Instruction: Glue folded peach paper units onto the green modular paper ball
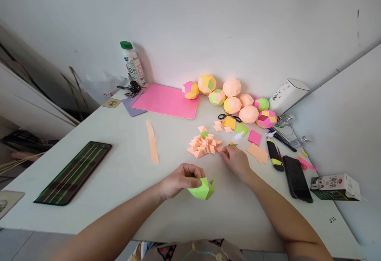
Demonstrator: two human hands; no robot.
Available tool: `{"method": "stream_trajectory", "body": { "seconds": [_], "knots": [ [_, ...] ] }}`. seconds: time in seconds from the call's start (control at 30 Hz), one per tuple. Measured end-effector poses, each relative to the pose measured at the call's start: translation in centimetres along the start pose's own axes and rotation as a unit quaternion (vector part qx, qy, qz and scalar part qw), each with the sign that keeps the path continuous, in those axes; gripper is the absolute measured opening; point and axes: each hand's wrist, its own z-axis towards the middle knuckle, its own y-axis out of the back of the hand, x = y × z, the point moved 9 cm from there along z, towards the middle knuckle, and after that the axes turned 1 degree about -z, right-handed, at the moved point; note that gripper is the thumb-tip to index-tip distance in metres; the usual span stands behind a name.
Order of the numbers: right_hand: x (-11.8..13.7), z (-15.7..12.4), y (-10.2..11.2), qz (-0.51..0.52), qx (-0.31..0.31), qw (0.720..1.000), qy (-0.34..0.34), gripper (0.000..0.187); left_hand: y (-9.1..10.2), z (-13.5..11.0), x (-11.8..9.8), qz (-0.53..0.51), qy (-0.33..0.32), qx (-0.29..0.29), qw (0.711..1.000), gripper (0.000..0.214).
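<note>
My left hand [186,179] pinches a half-built green paper ball [200,190] above the near part of the table. Its faceted shell has a gap at the top right. Farther forward, my right hand [236,161] rests at the right side of a pile of peach folded paper pieces [202,146]. Thumb and forefinger close on a single peach folded paper piece [220,149] at the pile's edge. Just beyond that hand lies a small glue bottle [238,137] with a white nozzle, partly hidden by it.
Finished paper balls [249,114] line the wall, near scissors [223,116] and coloured paper squares [254,137]. To the right are a box cutter [274,156], a phone [297,178] and a milk carton [336,187]. Leftward lie a peach strip [152,142], pink sheet [166,101], dark tablet [74,173] and bottle [134,64].
</note>
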Motion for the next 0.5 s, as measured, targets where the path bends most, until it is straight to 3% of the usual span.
{"method": "stream_trajectory", "body": {
  "seconds": [0.17,0.27,0.4,0.5],
  "knots": [
    [0.5,-0.1,1.1,0.094,-0.011,0.995,0.036,0.018,-0.1,-0.1,-0.4,0.019,-0.014,0.0,1.0,0.018],
    [1.8,-0.7,1.4,0.204,0.033,0.978,0.031,0.02,0.0,-0.1,-0.5,0.026,-0.017,-0.006,0.999,0.018],
    [4.4,-2.6,-0.5,0.459,0.21,0.863,-0.018,0.023,-0.1,-0.2,-1.1,0.027,-0.048,-0.011,0.998,0.014],
    [5.5,-3.4,-0.8,0.5,0.243,0.831,-0.029,0.024,-0.1,-0.4,-2.0,0.037,-0.093,-0.02,0.995,0.012]
  ]
}}
